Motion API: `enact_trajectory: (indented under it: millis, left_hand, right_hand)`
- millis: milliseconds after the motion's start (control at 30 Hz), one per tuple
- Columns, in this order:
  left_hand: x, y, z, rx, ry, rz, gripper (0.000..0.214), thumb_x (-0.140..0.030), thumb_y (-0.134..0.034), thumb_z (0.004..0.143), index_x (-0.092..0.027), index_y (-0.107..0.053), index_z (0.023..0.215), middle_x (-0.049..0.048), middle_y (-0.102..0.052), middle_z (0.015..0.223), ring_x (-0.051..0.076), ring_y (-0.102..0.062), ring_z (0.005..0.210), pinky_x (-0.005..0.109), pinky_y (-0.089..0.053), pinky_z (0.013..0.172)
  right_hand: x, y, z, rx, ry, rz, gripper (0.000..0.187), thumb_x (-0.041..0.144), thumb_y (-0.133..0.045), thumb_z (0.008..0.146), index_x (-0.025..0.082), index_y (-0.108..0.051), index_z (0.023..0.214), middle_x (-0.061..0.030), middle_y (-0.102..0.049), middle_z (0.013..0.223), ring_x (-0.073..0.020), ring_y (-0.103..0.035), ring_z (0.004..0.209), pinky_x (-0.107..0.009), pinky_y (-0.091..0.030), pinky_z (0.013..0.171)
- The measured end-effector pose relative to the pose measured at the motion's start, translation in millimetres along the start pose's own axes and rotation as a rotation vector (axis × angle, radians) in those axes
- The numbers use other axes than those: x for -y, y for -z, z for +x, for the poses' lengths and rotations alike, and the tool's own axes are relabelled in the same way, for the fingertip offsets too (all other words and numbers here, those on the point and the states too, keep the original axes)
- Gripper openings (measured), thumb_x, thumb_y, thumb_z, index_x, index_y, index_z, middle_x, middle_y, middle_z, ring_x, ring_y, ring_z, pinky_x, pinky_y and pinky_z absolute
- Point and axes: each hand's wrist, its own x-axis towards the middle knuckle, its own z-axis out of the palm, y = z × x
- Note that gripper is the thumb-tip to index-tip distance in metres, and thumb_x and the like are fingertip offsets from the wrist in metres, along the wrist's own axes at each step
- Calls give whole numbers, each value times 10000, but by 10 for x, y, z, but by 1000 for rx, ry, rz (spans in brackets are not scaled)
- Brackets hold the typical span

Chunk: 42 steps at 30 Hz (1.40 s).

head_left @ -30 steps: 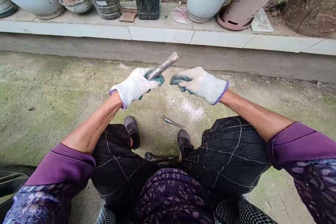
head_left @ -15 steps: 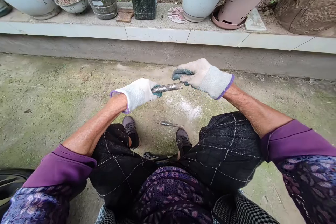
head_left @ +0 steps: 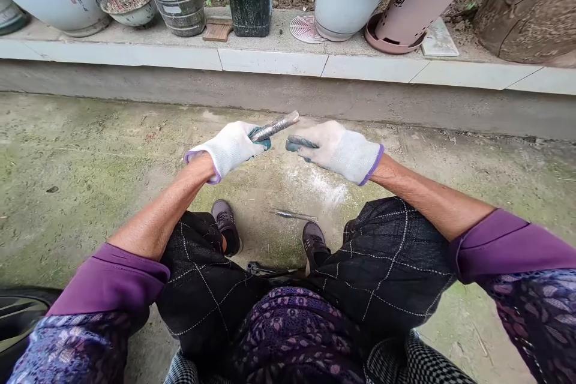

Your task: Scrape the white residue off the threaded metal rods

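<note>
Both my hands wear white knit gloves with green palms. My left hand [head_left: 229, 147] is closed around the lower end of a ribbed grey metal rod [head_left: 275, 126], which slants up to the right. My right hand [head_left: 330, 147] hovers just right of the rod with its fingers curled, apart from it, and nothing shows in its grip. On the concrete between my shoes lies a second thin metal piece [head_left: 292, 215], beside a white powdery patch [head_left: 324, 186].
A tiled ledge [head_left: 270, 60] runs across the back and carries several plant pots, a dark planter [head_left: 251, 6], a round pink grate [head_left: 306, 29] and a small wooden block [head_left: 218, 30]. A dark tool [head_left: 265, 268] lies by my knees. Mossy concrete spreads to the left.
Half a second ago my right hand touched the rod's tip while it lay level; it has since come off, and the rod is tilted up again in my left hand.
</note>
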Motion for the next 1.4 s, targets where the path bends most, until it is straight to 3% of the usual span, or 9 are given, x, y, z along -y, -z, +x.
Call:
enact_trajectory:
  millis: [133, 267, 433, 633, 767, 900, 1033, 1233, 1400]
  left_hand:
    - [-35, -62, 24, 58, -10, 248, 316, -375, -504, 791, -173, -727, 886, 11, -576, 595, 145, -499, 578, 282, -350, 569]
    - [-112, -115, -10, 134, -26, 317, 319, -372, -498, 798, -203, -742, 914, 48, -646, 685, 172, -539, 601, 301, -373, 600]
    - [-90, -96, -79, 183, -140, 128, 278, -380, -547, 763, -179, -733, 810, 1, -571, 608, 126, -465, 554, 279, -350, 564]
    - [-88, 2, -189, 181, -20, -175, 314, -428, -596, 771, -201, -722, 947, -12, -528, 565, 88, -406, 449, 251, -323, 446]
    - [-87, 47, -164, 79, 23, -164, 330, -410, -572, 796, -182, -713, 989, 11, -563, 597, 95, -428, 458, 265, -359, 458]
    - [-1, 30, -24, -28, 21, 44, 319, -382, -554, 790, -170, -728, 955, 34, -608, 624, 146, -525, 566, 288, -413, 562]
    - [18, -58, 67, 53, 59, 324, 315, -377, -538, 787, -204, -751, 942, 74, -665, 684, 219, -621, 684, 312, -434, 652]
    - [-109, -143, -40, 175, -82, 392, 355, -391, -493, 823, -207, -747, 988, 74, -679, 742, 199, -585, 638, 311, -408, 626]
    - [-56, -98, -84, 134, -215, 123, 320, -386, -532, 781, -176, -742, 901, 20, -643, 713, 135, -509, 607, 271, -373, 595]
  right_hand:
    - [73, 51, -55, 42, 23, -113, 185, 232, -519, 873, 200, -691, 813, -27, -677, 740, -151, -561, 654, -289, -335, 603]
    - [5, 164, -51, -1, -27, -91, 192, 224, -519, 865, 205, -707, 835, -27, -670, 725, -155, -563, 648, -299, -348, 601]
    - [-155, 170, 3, -19, -93, 195, 237, 259, -497, 881, 211, -729, 875, -15, -680, 759, -133, -561, 626, -277, -404, 572]
    - [-110, 73, 46, 10, -248, 491, 252, 282, -518, 874, 158, -724, 947, -2, -596, 616, -91, -470, 470, -247, -377, 452]
    - [-57, 29, 40, 3, -192, 348, 226, 269, -520, 883, 173, -724, 895, -4, -622, 638, -100, -490, 503, -256, -377, 490]
    - [27, -9, -29, 58, -17, 37, 190, 206, -527, 879, 180, -697, 798, -16, -657, 698, -126, -535, 608, -269, -350, 565]
    - [112, 39, -92, 52, 55, -100, 173, 210, -544, 879, 180, -699, 807, -32, -675, 734, -144, -557, 645, -282, -316, 586]
    - [-78, 183, -6, -35, -100, -53, 231, 230, -520, 884, 194, -740, 942, -24, -688, 760, -148, -571, 642, -289, -349, 586]
    - [-233, 110, 80, -31, -110, 132, 250, 223, -491, 882, 190, -739, 871, -20, -663, 727, -142, -559, 641, -285, -395, 601]
